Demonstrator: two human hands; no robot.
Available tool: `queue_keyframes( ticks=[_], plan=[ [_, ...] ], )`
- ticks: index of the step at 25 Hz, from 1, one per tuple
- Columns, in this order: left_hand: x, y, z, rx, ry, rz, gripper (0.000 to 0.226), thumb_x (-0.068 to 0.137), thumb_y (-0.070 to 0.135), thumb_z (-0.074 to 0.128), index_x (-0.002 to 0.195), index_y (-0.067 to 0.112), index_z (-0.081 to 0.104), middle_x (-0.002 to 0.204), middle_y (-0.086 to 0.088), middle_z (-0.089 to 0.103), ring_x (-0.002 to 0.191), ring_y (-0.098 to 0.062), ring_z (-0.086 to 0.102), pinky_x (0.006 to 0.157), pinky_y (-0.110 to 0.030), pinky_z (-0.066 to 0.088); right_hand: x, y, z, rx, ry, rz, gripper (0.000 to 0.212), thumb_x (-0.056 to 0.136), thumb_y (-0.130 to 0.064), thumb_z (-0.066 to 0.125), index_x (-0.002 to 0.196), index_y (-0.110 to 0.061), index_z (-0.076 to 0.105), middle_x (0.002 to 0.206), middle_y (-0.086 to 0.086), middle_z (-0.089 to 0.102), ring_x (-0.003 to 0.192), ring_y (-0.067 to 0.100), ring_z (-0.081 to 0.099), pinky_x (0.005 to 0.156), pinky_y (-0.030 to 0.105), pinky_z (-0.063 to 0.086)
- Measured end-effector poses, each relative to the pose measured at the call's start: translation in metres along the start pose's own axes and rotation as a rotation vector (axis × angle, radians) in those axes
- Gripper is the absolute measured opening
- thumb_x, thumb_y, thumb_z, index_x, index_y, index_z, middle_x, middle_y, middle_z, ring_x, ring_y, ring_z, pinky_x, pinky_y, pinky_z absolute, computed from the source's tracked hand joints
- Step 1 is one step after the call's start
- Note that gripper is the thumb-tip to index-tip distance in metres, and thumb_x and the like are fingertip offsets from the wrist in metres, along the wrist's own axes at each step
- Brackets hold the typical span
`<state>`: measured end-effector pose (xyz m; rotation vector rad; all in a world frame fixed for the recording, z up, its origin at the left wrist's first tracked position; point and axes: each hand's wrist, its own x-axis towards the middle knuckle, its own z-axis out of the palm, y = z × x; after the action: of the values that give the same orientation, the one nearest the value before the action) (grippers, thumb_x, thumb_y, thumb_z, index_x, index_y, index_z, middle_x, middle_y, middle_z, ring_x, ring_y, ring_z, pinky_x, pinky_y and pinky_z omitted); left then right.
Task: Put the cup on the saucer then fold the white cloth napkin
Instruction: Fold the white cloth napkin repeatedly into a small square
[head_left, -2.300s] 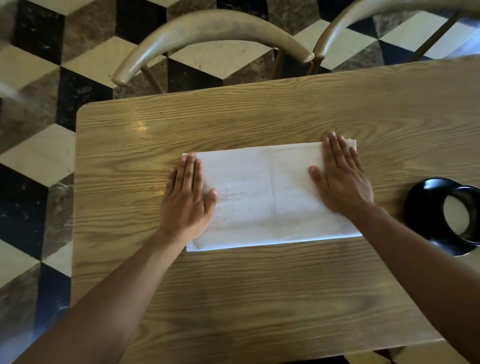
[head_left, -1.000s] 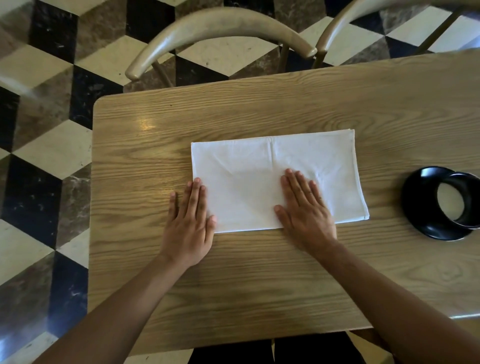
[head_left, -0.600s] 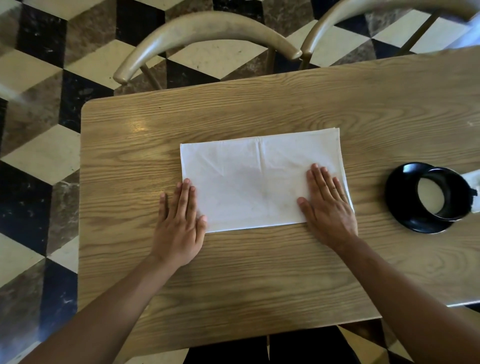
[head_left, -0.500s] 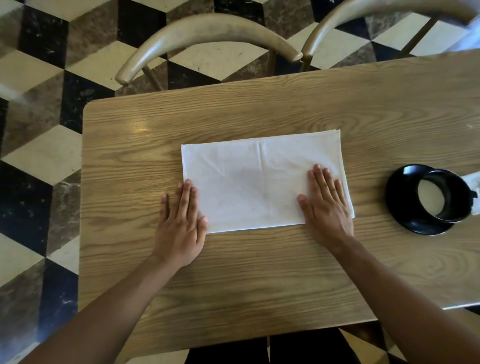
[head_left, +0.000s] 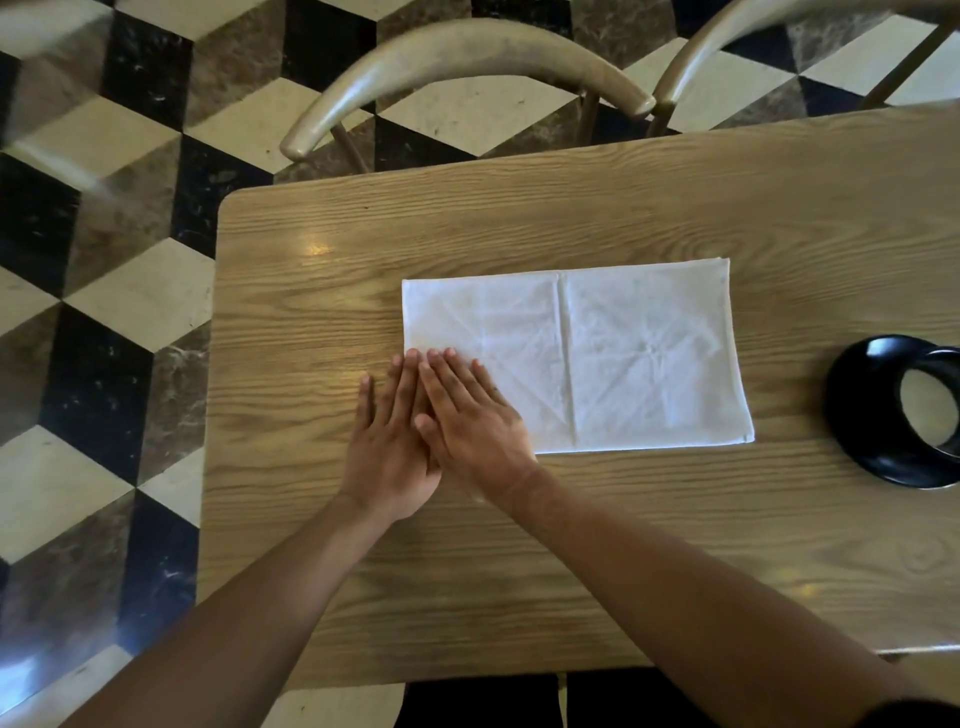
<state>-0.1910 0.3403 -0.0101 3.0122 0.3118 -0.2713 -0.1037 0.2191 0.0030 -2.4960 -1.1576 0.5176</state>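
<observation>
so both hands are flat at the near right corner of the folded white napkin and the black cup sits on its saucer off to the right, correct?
Not quite: the head view shows the left hand and right hand flat at the near left corner of the folded white napkin, the right overlapping the left. The rest stands: the black cup sits on its saucer off to the right.

The cup (head_left: 932, 410) and its saucer (head_left: 862, 415) run off the right edge, so the cup's far side can't be seen. The right hand (head_left: 475, 421) lies over part of the left hand (head_left: 387, 457), and together they hide the near left corner of the napkin (head_left: 623, 353). The counter (head_left: 519, 545) runs out of view on the right. Both chair backs (head_left: 457, 57) show only top rails, and the top left floor (head_left: 47, 31) is smeared.
</observation>
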Motion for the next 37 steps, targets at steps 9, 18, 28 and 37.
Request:
queue_keyframes(
  ticks=[9,18,28,37],
  plan=[
    [-0.001,-0.005,0.010,0.080,0.082,0.032,0.075,0.103,0.039,0.031,0.163,0.000,0.012,0.174,-0.017,0.005,0.162,-0.033,0.007,0.127,-0.062,0.015,-0.067,0.109,-0.025,-0.067,0.187,0.178,0.066,0.105,-0.046,0.030,0.159,-0.009,0.028,0.169,0.006,0.020,0.157,0.020,0.012,0.128,0.042,0.010],
    [0.001,-0.001,-0.001,0.107,0.050,0.020,0.074,0.102,0.041,0.028,0.161,-0.002,0.020,0.173,-0.019,0.012,0.160,-0.038,0.012,0.127,-0.062,0.016,-0.099,0.165,-0.050,0.039,0.300,0.426,0.068,0.104,-0.048,0.023,0.161,-0.009,0.023,0.170,0.005,0.015,0.158,0.017,0.006,0.128,0.043,0.009],
    [0.072,0.000,-0.023,-0.018,0.165,0.079,0.066,0.104,0.036,0.032,0.158,-0.002,0.033,0.169,-0.022,0.024,0.158,-0.038,0.022,0.127,-0.057,0.022,0.019,0.046,-0.030,0.087,0.179,0.063,0.061,0.109,-0.041,0.029,0.161,-0.011,0.022,0.170,0.007,0.013,0.158,0.021,0.003,0.129,0.040,0.005],
    [0.082,-0.008,-0.002,0.017,0.147,-0.004,0.074,0.104,0.047,0.030,0.162,0.002,0.023,0.172,-0.020,0.017,0.160,-0.033,0.016,0.129,-0.056,0.017,0.031,0.093,-0.034,-0.160,0.120,0.038,0.068,0.105,-0.045,0.027,0.161,-0.007,0.020,0.170,0.008,0.012,0.158,0.022,0.007,0.128,0.043,0.009]
  ],
)
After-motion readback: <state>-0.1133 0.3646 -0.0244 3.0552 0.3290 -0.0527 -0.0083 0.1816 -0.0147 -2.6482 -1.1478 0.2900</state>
